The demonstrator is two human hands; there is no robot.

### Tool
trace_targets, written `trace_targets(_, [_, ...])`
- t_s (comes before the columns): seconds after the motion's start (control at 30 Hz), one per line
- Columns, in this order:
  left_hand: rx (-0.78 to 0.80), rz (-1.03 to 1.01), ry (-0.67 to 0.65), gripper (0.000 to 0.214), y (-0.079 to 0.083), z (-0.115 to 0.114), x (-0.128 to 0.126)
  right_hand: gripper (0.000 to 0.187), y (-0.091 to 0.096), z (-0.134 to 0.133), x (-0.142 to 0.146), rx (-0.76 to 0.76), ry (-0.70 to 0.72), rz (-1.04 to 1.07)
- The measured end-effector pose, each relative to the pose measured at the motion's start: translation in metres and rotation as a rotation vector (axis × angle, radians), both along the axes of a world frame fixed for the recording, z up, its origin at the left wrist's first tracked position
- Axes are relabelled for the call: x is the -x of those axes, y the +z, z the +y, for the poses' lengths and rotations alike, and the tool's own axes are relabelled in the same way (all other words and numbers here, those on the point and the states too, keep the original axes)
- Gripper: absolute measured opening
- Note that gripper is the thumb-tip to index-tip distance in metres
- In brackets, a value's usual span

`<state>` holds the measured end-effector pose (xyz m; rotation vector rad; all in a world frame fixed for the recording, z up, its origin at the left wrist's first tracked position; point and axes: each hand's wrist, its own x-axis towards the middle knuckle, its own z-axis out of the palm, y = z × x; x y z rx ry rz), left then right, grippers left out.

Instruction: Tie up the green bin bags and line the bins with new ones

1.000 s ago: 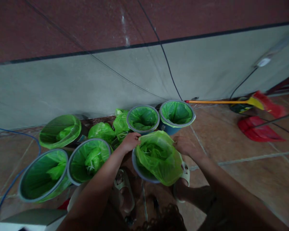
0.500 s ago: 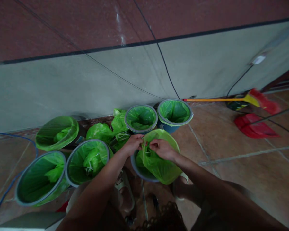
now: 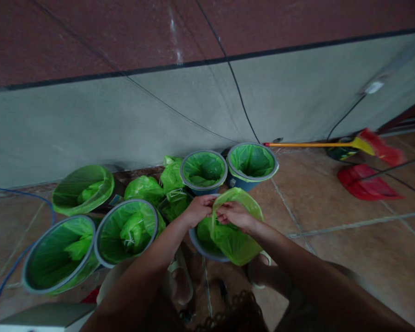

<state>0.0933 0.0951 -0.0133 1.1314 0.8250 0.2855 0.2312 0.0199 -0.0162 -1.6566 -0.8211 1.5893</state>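
Observation:
A translucent green bin liner (image 3: 240,242) hangs open over a round grey-rimmed bin (image 3: 207,254) between my feet. My left hand (image 3: 201,208) is closed on the liner's left edge, its fingertips pinching the plastic. Inside the mouth of the liner, my right hand (image 3: 234,215) has its fingers bent and drawn together close to the left fingertips. Part of those fingers shows through the plastic, and whatever they pinch is too small to make out. Just beyond stand two lined bins, a blue one (image 3: 204,188) and another blue one (image 3: 248,184).
On the left stand a lined bin (image 3: 124,263), a second lined bin (image 3: 27,286) and a dark bin (image 3: 115,193). Tied green bags (image 3: 143,190) lie by the wall. A broom (image 3: 304,145) and red dustpan (image 3: 366,182) are at right; a blue hose (image 3: 8,274) curves at left.
Both hands have shifted slightly right with the liner's edge. My right hand has moved closer to my left, and its fingers now lie deeper behind the plastic.

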Motion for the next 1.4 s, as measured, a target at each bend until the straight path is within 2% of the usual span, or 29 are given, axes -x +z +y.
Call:
trace_targets(0.1, [-0.004, -0.036, -0.004, 0.054, -0.004, 0.000, 0.000, 0.011, 0.001, -0.001, 0.000, 0.055, -0.049, 0.069])
trace_targets(0.27, [0.038, -0.025, 0.031, 0.050, -0.002, 0.002, 0.001, 0.011, 0.000, -0.001, -0.003, 0.103, -0.089, 0.023])
trace_targets(0.47, [0.062, -0.024, 0.061, 0.048, 0.000, 0.002, 0.000, 0.013, -0.007, -0.001, -0.003, 0.066, 0.009, -0.068])
trace_targets(0.53, [0.077, -0.015, 0.062, 0.047, 0.000, 0.001, 0.000, 0.015, -0.007, 0.000, -0.004, 0.036, 0.077, -0.200])
trace_targets(0.67, [0.097, 0.025, 0.079, 0.044, -0.001, -0.002, -0.001, 0.021, -0.001, 0.001, -0.008, -0.025, 0.256, -0.676])
trace_targets(0.73, [0.075, 0.045, 0.073, 0.044, -0.002, -0.003, -0.001, 0.027, 0.000, 0.001, -0.008, -0.028, 0.306, -0.834])
trace_targets(0.83, [-0.052, 0.106, 0.019, 0.042, -0.004, 0.001, 0.000, 0.031, 0.000, 0.001, -0.007, -0.066, 0.351, -0.868])
trace_targets(0.97, [-0.499, 0.372, 0.007, 0.036, -0.001, 0.017, 0.008, 0.031, 0.005, 0.003, -0.016, -0.143, 0.388, -0.794])
trace_targets(1.07, [-0.739, 0.533, 0.000, 0.036, 0.008, 0.034, 0.020, 0.028, 0.016, 0.004, -0.041, -0.138, 0.361, -0.893])
trace_targets(1.2, [-0.911, 0.731, -0.033, 0.039, 0.019, 0.051, 0.036, 0.032, 0.027, -0.005, -0.088, -0.030, 0.306, -1.067])
trace_targets(1.3, [-0.981, 0.827, -0.071, 0.038, 0.022, 0.055, 0.041, 0.031, 0.024, -0.022, -0.111, 0.124, 0.435, -1.133])
trace_targets(1.4, [-1.006, 0.852, -0.108, 0.039, 0.021, 0.053, 0.040, 0.034, 0.009, -0.044, -0.114, 0.232, 0.598, -1.063])
